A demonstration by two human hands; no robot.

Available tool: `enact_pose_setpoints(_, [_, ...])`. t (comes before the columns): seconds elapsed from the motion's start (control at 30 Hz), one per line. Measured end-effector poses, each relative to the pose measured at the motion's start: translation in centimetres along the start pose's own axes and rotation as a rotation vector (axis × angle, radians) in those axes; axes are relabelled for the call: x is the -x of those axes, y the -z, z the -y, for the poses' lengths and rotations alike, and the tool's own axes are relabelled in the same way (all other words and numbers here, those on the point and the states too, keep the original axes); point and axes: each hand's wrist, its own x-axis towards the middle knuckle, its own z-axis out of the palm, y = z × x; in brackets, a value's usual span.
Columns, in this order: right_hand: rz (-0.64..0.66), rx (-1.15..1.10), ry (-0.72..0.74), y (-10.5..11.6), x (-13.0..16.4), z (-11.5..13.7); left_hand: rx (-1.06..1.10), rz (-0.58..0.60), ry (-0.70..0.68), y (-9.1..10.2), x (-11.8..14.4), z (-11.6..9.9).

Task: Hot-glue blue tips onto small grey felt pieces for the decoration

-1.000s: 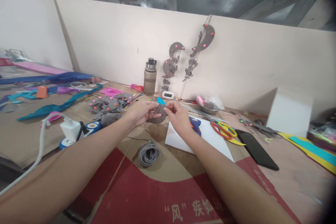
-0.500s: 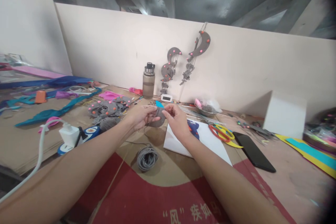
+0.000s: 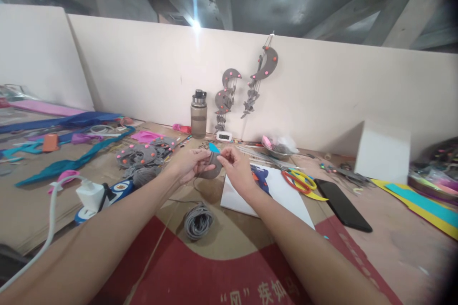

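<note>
A small grey felt piece (image 3: 211,170) with a rounded lower edge is held above the cardboard by both hands. My left hand (image 3: 189,166) pinches it from the left, with fingers closed on its upper part. On the other side, my right hand (image 3: 234,164) has thumb and finger pressed together at the felt's upper right edge; any cord or needle between them is too small to make out. Below them lies a coil of grey cord (image 3: 198,220), and a strand runs from it toward the upper left.
Scissors (image 3: 299,182) and a phone (image 3: 343,205) lie right of a white sheet (image 3: 286,200). Grey felt pieces with coloured dots (image 3: 139,155) and a power strip (image 3: 118,193) are at left. A bottle (image 3: 199,114) and small clock (image 3: 223,137) stand near the wall.
The camera view has shifted slightly, so the scene sits a little lower and further left. Both hands keep their grip on the felt piece, with hardly any change in pose.
</note>
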Motion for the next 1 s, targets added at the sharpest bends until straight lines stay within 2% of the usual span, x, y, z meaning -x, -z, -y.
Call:
enact_pose_setpoints(0.33, [0.000,-0.026,-0.053,-0.4,0.4,-0.1,-0.147,0.057,0.009,0.1,0.5,-0.8])
enact_pose_setpoints(0.57, [0.033,-0.147,-0.074,-0.2,0.2,0.2,-0.100,0.092,-0.032,0.1,0.4,-0.8])
enact_pose_setpoints(0.8, [0.079,-0.151,-0.052,0.2,0.0,0.6,-0.075,0.109,-0.044,0.3,0.3,-0.6])
enact_pose_setpoints(1.0, [0.154,-0.229,-0.023,0.3,0.0,1.1,-0.064,0.189,0.020,0.7,0.3,-0.9])
